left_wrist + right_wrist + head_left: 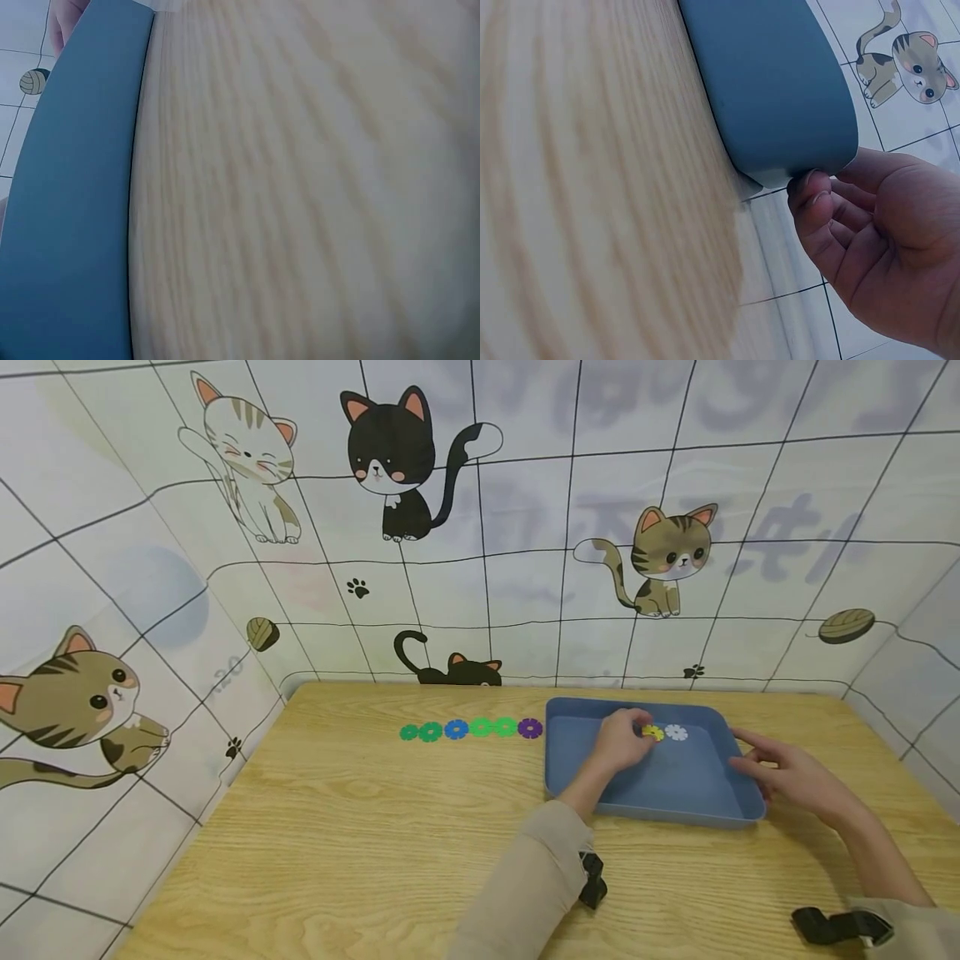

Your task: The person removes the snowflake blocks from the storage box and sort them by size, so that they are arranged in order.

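Note:
A shallow blue tray (660, 793) stands at the right of the wooden table. My left hand (624, 742) reaches into it, thumb and forefinger pinching the edge of a yellow notched plastic disc (655, 733). Just right of that disc lies a white notched disc (677, 732) on the tray floor. My right hand (791, 774) grips the tray's right side, its fingers curled against the outer wall, as the right wrist view shows with the tray's corner (795, 142). The left wrist view has mostly the tray's outer wall (71, 210); the left fingertips are hidden there.
Left of the tray, a row of notched discs runs along the table: several in greens, a blue one (456, 729) and a purple one (530, 728) close to the tray wall. A cat-patterned sheet (525, 593) hangs behind the wooden table (337, 827).

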Motion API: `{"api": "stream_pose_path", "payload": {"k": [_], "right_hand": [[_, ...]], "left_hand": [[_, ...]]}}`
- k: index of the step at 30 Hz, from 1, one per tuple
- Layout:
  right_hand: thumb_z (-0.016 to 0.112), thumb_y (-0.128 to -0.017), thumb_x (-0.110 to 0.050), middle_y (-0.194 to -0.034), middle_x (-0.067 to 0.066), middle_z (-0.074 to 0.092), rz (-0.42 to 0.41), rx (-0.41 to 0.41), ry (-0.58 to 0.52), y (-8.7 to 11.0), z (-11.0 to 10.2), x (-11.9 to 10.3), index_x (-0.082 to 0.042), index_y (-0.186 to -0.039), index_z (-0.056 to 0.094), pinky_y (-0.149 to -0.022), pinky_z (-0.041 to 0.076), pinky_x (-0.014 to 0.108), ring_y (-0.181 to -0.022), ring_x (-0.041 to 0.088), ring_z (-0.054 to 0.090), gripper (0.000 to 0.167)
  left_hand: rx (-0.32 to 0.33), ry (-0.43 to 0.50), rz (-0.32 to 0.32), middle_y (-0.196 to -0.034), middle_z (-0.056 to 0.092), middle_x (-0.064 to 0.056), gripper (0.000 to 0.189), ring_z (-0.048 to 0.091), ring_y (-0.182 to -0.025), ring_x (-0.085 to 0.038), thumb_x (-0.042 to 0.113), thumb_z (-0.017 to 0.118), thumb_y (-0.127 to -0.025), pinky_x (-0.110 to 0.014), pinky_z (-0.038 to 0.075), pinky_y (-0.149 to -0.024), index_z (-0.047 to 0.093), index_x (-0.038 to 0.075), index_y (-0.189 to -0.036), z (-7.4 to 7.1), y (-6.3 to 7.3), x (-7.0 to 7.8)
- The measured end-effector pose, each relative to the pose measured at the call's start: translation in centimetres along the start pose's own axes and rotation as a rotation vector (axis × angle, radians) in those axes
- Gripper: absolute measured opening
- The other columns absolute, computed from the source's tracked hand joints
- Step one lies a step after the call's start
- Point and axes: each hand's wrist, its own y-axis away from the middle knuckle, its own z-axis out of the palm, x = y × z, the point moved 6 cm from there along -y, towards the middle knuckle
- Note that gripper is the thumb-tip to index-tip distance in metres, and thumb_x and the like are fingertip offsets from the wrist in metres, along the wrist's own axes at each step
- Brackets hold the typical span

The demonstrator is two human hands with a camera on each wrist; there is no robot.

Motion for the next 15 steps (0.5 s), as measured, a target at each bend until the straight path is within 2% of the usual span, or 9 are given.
{"api": "stream_pose_path", "payload": {"k": [4, 8, 11, 15], "right_hand": [[0.057, -0.105, -0.021, -0.087, 0.007, 0.059, 0.005, -0.001, 0.011, -0.15, 0.07, 0.09, 0.007, -0.154, 0.029, -0.052, 0.045, 0.032, -0.057, 0.020, 0.053, 0.063], [0.055, -0.106, -0.019, -0.089, 0.007, 0.058, 0.012, -0.010, 0.022, -0.23, 0.05, 0.10, 0.008, -0.154, 0.027, -0.053, 0.045, 0.031, -0.058, 0.019, 0.053, 0.062], [0.055, -0.106, -0.019, -0.089, 0.007, 0.058, 0.018, -0.009, 0.025, -0.20, -0.03, 0.16, 0.008, -0.154, 0.027, -0.054, 0.045, 0.031, -0.058, 0.019, 0.053, 0.062], [0.055, -0.106, -0.020, -0.088, 0.007, 0.058, 0.020, -0.010, 0.024, -0.19, -0.03, 0.27, 0.008, -0.154, 0.027, -0.053, 0.045, 0.031, -0.058, 0.019, 0.053, 0.063]], "left_hand": [[0.011, -0.119, 0.020, -0.109, 0.069, 0.002, 0.029, 0.060, -0.100, -0.006, 0.017, 0.075, -0.092, -0.015, 0.044, -0.084, 0.074, 0.012, -0.120, 0.07, -0.04, 0.20], [0.015, -0.242, -0.012, -0.105, 0.065, 0.005, 0.030, 0.057, -0.103, -0.006, 0.028, 0.077, -0.091, -0.017, 0.043, -0.086, 0.075, 0.017, -0.119, 0.23, -0.11, 0.21], [-0.003, -0.290, -0.055, -0.112, 0.064, 0.007, 0.033, 0.055, -0.111, -0.008, 0.034, 0.077, -0.091, -0.020, 0.042, -0.092, 0.074, 0.023, -0.122, 0.57, -0.28, 0.16], [-0.017, -0.345, -0.079, -0.121, 0.063, 0.008, 0.036, 0.053, -0.118, -0.010, 0.039, 0.076, -0.091, -0.023, 0.041, -0.098, 0.072, 0.031, -0.125, 1.01, -0.52, 0.24]]}}
